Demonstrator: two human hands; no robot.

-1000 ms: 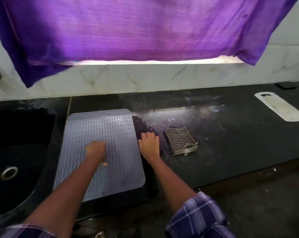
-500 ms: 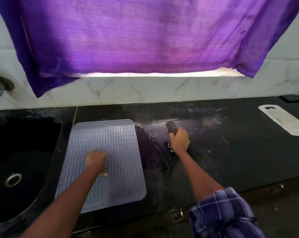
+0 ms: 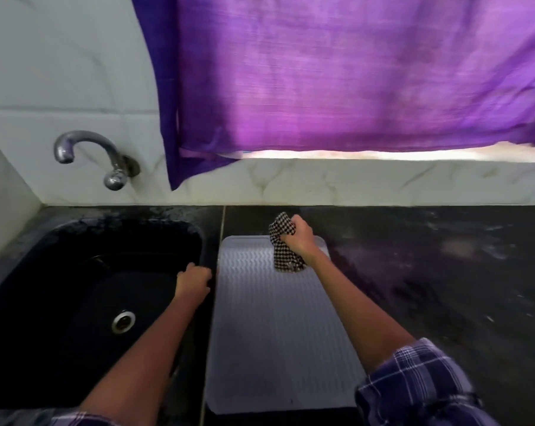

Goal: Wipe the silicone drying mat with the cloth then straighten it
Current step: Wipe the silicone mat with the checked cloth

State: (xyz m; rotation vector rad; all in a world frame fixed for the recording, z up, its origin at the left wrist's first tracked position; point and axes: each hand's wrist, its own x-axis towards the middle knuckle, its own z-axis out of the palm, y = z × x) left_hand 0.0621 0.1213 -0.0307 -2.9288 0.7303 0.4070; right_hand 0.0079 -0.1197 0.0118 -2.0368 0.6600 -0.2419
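The grey silicone drying mat (image 3: pixel 269 327) with a wavy ribbed pattern lies flat on the black counter, just right of the sink. My right hand (image 3: pixel 300 238) is closed around the black-and-white checked cloth (image 3: pixel 283 245) above the mat's far end, and the cloth's lower part hangs onto the mat. My left hand (image 3: pixel 194 281) rests with curled fingers on the sink's right rim, beside the mat's left edge, with nothing visibly in it.
A black sink (image 3: pixel 85 302) with a metal drain (image 3: pixel 123 321) fills the left. A chrome tap (image 3: pixel 91 155) juts from the white tiled wall. A purple curtain (image 3: pixel 352 75) hangs above the black counter (image 3: pixel 444 272), which stretches to the right.
My right hand picked the cloth up off the counter and carried it left over the mat's far end. My left hand left the mat for the sink rim. The view swung left.
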